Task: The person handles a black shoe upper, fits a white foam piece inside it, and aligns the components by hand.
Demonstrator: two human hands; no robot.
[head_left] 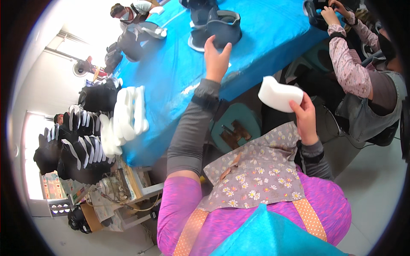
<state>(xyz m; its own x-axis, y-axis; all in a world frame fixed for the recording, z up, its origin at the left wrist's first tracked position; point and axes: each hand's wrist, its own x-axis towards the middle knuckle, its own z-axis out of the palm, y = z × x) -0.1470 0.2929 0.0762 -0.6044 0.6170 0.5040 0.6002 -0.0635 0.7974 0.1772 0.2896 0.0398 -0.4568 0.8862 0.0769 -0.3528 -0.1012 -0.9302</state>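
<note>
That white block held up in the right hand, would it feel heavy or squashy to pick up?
The white foam block probably feels light: the right hand holds it up by one edge with fingertips alone. Its matte, rounded look suggests soft foam, likely squashy rather than brittle. It seems to keep its shape, so not floppy.

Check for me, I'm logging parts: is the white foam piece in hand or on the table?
In hand: the right hand holds the white foam piece up, beside the blue table.

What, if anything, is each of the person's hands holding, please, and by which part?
The right hand holds a white foam piece by its right end. The left hand holds nothing, reaching toward a dark brace.
</note>
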